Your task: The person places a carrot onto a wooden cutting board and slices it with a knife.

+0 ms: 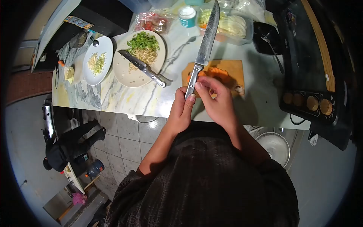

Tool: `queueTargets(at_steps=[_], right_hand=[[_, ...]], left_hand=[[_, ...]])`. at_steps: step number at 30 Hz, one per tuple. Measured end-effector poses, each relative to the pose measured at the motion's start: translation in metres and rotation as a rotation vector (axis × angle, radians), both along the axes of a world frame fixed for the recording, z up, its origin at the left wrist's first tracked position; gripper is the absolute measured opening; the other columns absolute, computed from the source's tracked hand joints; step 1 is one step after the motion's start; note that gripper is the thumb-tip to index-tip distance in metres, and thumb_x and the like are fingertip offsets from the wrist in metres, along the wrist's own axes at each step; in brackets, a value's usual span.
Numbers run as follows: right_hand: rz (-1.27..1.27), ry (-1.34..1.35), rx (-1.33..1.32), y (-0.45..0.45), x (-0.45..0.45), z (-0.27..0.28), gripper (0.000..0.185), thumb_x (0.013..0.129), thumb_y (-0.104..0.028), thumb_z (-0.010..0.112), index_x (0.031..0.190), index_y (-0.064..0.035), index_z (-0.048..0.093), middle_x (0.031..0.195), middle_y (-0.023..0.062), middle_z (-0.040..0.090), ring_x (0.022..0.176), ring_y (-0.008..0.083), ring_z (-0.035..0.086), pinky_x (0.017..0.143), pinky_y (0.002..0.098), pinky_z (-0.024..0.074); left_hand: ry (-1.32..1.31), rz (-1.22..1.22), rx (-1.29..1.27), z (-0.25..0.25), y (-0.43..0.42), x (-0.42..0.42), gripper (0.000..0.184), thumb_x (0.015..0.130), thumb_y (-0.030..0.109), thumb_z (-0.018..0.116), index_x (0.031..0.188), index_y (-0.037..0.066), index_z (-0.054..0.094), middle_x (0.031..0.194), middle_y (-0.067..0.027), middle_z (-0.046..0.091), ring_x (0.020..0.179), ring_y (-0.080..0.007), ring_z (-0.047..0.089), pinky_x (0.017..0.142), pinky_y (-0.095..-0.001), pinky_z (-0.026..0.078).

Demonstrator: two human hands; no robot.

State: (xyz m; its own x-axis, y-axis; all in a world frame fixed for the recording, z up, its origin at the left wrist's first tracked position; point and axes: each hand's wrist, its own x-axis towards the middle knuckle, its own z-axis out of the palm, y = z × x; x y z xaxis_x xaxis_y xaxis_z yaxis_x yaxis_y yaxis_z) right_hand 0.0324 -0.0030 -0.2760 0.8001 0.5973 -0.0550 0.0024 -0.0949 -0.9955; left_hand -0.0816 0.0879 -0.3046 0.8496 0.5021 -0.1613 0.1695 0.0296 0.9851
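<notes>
Grey-veined white marble-look counter (153,99) w/ yellowish patches, orange-brown cutting board (237,75).

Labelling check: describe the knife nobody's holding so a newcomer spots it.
On the marble-look counter, find the beige plate. The resting knife lies across its sprouts, handle jutting past the edge; the other knife is in the left hand.

We cannot tell whether the right hand (217,100) pinches anything against the knife (205,43). Our hands hide part of the board (238,70) and some of the orange pieces (219,75). We find the red contents of the bag (149,22) too blurred to name, and the print on the jar (187,22) too small to read. The top edge cuts off the teal tub (194,2).
</notes>
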Motion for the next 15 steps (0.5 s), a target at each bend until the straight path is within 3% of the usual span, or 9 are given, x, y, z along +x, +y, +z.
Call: queueTargets(at_steps=[3, 7, 9, 13, 15], right_hand=[[0.054, 0.184, -0.01, -0.013, 0.014, -0.001, 0.029, 0.089, -0.022, 0.071, 0.102, 0.0027, 0.068, 0.085, 0.0063, 0.07, 0.074, 0.01, 0.063, 0.065, 0.0257, 0.0469], [0.04, 0.189, -0.044, -0.025, 0.024, -0.003, 0.022, 0.09, -0.019, 0.069, 0.095, 0.0025, 0.068, 0.082, 0.0045, 0.068, 0.072, 0.0071, 0.06, 0.065, 0.0241, 0.0463], [0.054, 0.219, 0.0, -0.032, 0.032, -0.008, 0.021, 0.091, -0.018, 0.067, 0.097, 0.0024, 0.066, 0.083, 0.0038, 0.067, 0.074, 0.0068, 0.059, 0.066, 0.0238, 0.046], [0.154, 0.309, 0.058, -0.061, 0.048, -0.017, 0.02, 0.093, -0.016, 0.063, 0.101, 0.0027, 0.06, 0.084, 0.0006, 0.061, 0.076, 0.0066, 0.055, 0.066, 0.0233, 0.0444], [0.204, 0.38, -0.046, -0.077, 0.049, -0.014, 0.018, 0.096, -0.016, 0.058, 0.101, 0.0013, 0.058, 0.082, 0.0004, 0.058, 0.072, 0.007, 0.051, 0.064, 0.0248, 0.0422]], left_hand=[[0.032, -0.056, 0.116, 0.003, -0.018, 0.007, 0.03, 0.105, 0.025, 0.043, 0.121, 0.0, 0.042, 0.098, -0.0083, 0.054, 0.089, -0.0158, 0.051, 0.082, -0.0288, 0.042], [0.126, -0.141, 0.114, 0.014, -0.026, 0.011, 0.031, 0.102, 0.023, 0.048, 0.121, -0.001, 0.044, 0.099, -0.0126, 0.057, 0.091, -0.0213, 0.055, 0.084, -0.0316, 0.043], [-0.045, -0.195, 0.401, 0.007, -0.02, 0.013, 0.027, 0.098, 0.021, 0.055, 0.113, -0.001, 0.053, 0.096, -0.0147, 0.06, 0.089, -0.027, 0.058, 0.083, -0.0343, 0.045], [-0.038, -0.18, 0.465, 0.003, 0.015, 0.014, 0.024, 0.09, 0.019, 0.065, 0.102, 0.0, 0.061, 0.097, -0.0155, 0.061, 0.089, -0.0318, 0.058, 0.083, -0.038, 0.046], [0.145, -0.02, 0.687, 0.001, 0.026, 0.019, 0.023, 0.085, 0.018, 0.071, 0.098, 0.0, 0.064, 0.101, -0.0159, 0.061, 0.092, -0.0329, 0.058, 0.084, -0.04, 0.046]])
